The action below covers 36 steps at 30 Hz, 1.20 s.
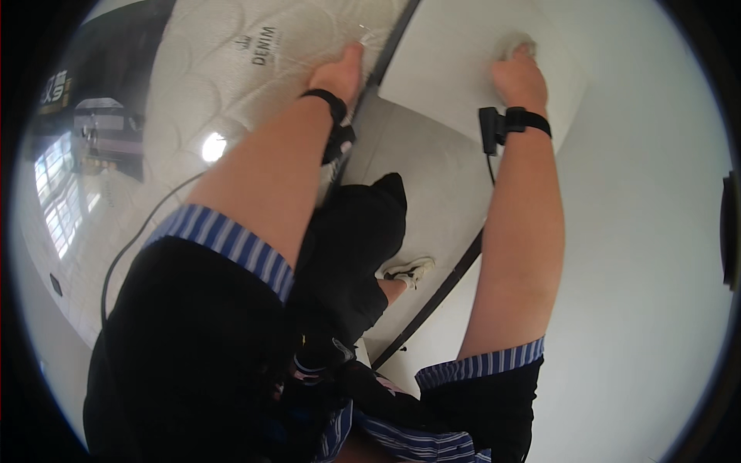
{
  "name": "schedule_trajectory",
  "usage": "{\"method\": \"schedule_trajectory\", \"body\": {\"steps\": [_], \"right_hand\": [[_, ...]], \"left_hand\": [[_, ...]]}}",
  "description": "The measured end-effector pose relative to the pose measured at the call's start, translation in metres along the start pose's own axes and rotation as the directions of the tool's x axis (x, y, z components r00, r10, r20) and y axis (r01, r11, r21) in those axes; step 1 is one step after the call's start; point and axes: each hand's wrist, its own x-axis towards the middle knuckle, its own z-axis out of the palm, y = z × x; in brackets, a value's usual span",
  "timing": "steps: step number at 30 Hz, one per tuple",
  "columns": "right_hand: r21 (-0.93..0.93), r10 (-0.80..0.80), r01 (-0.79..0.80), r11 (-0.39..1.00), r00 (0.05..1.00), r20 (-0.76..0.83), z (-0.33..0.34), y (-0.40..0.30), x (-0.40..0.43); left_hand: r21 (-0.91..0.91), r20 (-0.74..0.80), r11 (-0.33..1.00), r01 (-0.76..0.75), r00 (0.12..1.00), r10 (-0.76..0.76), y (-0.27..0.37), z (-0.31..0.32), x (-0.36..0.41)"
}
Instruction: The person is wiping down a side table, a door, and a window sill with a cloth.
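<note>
My right hand (523,81) presses a crumpled pale cloth (515,45) against a flat white panel (446,63), probably the top of a cabinet. The cloth bunches out beyond my fingers. My left hand (341,72) rests at the edge of a cream quilted mattress (231,87) wrapped in clear plastic. The fingers of that hand are mostly hidden, so their grip is unclear. Black straps circle both wrists, and a small black device (491,130) sits on the right one.
A dark strip (396,40) runs between mattress and white panel. Grey floor tiles (428,139) show below, with a sneaker (411,271) on them. A pale wall (648,231) rises on the right. A black cable (136,237) trails past my left sleeve, and a dark printed panel (104,104) lies across the mattress.
</note>
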Motion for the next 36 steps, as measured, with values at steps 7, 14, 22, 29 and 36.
{"method": "schedule_trajectory", "body": {"steps": [7, 14, 22, 29, 36], "right_hand": [[-0.061, 0.145, -0.144, 0.988, 0.989, 0.014, -0.020, -0.032, 0.035], [-0.026, -0.043, 0.039, 0.999, 0.981, -0.189, -0.002, -0.042, -0.012], [0.078, -0.045, 0.075, 0.994, 0.942, -0.333, 0.048, -0.096, -0.124], [0.126, 0.146, -0.152, 0.980, 0.988, 0.059, 0.036, -0.025, -0.130], [0.060, 0.303, -0.319, 0.946, 0.933, 0.194, 0.050, 0.068, -0.074]], "left_hand": [[-0.067, 0.041, 0.998, 0.021, 0.999, -0.018, -0.013, -0.002, 0.016], [-0.044, 0.105, 0.998, 0.053, 0.993, -0.048, -0.014, -0.007, 0.025], [0.013, 0.115, 0.998, -0.067, 0.991, 0.065, -0.034, -0.001, 0.064], [-0.252, 0.052, 0.968, 0.005, 0.999, 0.008, -0.018, 0.019, 0.057], [-0.035, 0.067, 0.997, -0.068, 0.995, 0.070, -0.008, 0.004, 0.020]]}}
